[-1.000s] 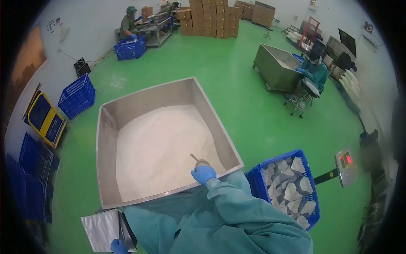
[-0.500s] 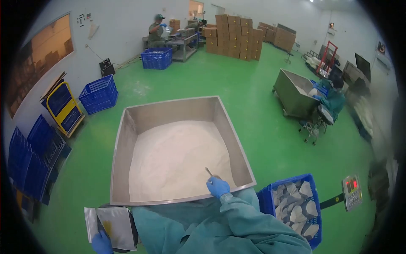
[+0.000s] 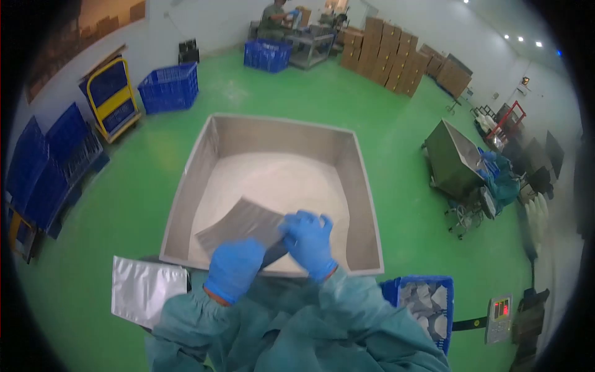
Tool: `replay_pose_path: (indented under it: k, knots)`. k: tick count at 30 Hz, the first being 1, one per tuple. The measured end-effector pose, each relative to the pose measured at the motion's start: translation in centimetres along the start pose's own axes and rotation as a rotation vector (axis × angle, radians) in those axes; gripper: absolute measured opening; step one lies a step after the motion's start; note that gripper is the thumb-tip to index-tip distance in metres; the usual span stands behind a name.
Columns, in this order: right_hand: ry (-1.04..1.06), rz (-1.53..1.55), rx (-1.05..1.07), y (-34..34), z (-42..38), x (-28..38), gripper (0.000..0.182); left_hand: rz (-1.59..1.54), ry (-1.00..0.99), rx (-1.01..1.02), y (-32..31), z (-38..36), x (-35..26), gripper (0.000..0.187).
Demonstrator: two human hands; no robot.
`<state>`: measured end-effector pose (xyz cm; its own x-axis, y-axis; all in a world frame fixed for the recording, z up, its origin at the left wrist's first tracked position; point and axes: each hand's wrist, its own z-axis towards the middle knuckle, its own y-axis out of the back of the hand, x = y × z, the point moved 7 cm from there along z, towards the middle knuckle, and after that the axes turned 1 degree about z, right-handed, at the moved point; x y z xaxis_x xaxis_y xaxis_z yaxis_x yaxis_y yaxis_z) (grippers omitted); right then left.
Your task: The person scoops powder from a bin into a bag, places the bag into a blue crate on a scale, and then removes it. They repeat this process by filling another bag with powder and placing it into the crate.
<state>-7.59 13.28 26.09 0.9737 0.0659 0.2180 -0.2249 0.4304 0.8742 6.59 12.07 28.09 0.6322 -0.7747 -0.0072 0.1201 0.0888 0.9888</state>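
A silver foil pouch (image 3: 245,224) is held over the steel tub (image 3: 282,133), which contains white powder (image 3: 291,180). My left hand (image 3: 235,270), in a blue glove, is closed on the pouch's lower part. My right hand (image 3: 310,242), also blue-gloved, grips its right edge, with some fingers raised. More silver pouches (image 3: 145,291) lie in a stack at the tub's lower left. The metal scoop is not visible now.
On the right stand a blue crate (image 3: 449,310) of filled pouches and a scale display (image 3: 499,316). Blue crates (image 3: 167,90) and a yellow-handled trolley (image 3: 111,96) are at left. A co-worker (image 3: 502,183) sits beside another steel tub (image 3: 452,155); stacked cartons (image 3: 387,56) stand behind.
My left hand has risen from the pouch stack and now holds a pouch over the tub. My right hand has let go of the scoop and grips the pouch. The view has turned left and down.
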Motion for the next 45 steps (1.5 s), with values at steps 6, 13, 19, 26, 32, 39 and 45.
replay_pose_path:
  k: [6, 13, 19, 26, 32, 39, 45]
  knots:
    - [0.004, 0.021, 0.131, -1.7, 7.3, -3.8, 0.009, -0.075, -0.302, -0.271, -2.5, 2.7, -0.5, 0.039]
    - [-0.063, 0.709, 0.104, -13.1, 11.0, -11.0, 0.032, 0.071, 0.055, 0.023, -12.8, 6.0, 13.6, 0.002]
    - [0.279, -0.644, 0.887, -36.5, -7.6, -23.5, 0.038, -0.052, 0.026, 0.089, -13.1, 6.9, 18.7, 0.022]
    - [0.403, -0.740, 0.922, -34.6, -5.7, -32.1, 0.045, -0.066, 0.209, 0.159, -12.0, 6.3, 20.7, 0.028]
    - [-0.055, -0.537, 0.301, -36.0, 14.2, -32.9, 0.061, -0.180, 0.250, 0.251, -12.4, 5.0, 19.6, 0.038]
    - [-0.125, 0.034, 0.854, -49.0, 0.1, -19.0, 0.039, -0.138, 0.112, 0.428, -12.6, 6.5, 16.9, 0.037]
    - [-0.097, 0.266, 1.356, -47.8, -18.1, -18.8, 0.032, -0.267, 0.105, 0.332, -20.8, 9.4, 13.6, 0.021]
